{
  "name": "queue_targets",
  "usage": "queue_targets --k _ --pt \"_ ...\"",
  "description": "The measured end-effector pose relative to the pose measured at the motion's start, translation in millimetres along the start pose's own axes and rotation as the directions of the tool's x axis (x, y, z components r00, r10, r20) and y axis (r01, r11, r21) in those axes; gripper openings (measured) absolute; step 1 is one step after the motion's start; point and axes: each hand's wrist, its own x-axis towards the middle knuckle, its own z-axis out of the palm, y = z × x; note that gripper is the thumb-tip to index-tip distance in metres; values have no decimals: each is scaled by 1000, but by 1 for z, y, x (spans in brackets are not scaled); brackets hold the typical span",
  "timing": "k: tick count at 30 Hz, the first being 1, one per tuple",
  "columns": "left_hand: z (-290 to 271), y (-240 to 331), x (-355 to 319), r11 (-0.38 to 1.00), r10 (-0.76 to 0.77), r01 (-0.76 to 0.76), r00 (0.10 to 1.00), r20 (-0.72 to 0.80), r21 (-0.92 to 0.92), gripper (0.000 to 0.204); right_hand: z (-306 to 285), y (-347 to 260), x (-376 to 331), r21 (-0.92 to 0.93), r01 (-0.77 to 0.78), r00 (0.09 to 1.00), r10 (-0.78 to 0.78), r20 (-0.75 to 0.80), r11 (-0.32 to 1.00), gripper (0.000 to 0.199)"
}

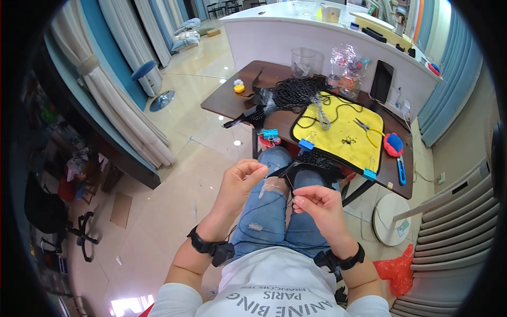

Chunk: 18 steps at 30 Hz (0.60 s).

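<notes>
My left hand (247, 177) is raised above my lap, its thumb and forefinger pinched together. Whatever lies in that pinch is too fine to make out. Lower and to the right, my right hand (321, 203) pinches a thin dark needle-like rod (289, 182) that points up and left. The hands are apart. Beneath them, black material (311, 171) lies across my knees in torn blue jeans. Farther off, a bundle of black braided cord (296, 94) is heaped on the brown table (227, 98), with a grey strand (322, 113) trailing onto a yellow mat (330, 134).
Yellow-handled pliers (372, 132) and small black bits (348, 140) lie on the mat. Blue binder clips (306, 144) grip its near edge. A red-and-blue pincushion (393, 144) and a blue utility knife (401, 170) are at the right. Behind stand a phone (381, 81) and a clear tub (304, 62).
</notes>
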Motion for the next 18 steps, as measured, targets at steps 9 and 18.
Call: queue_targets --k 9,18 --pt "22 6 -11 975 -136 168 969 206 -147 9 13 0 3 14 102 994 -102 -39 995 18" --pt "24 31 -12 947 -320 312 905 282 74 17 -6 -24 14 -214 176 984 -164 72 961 22"
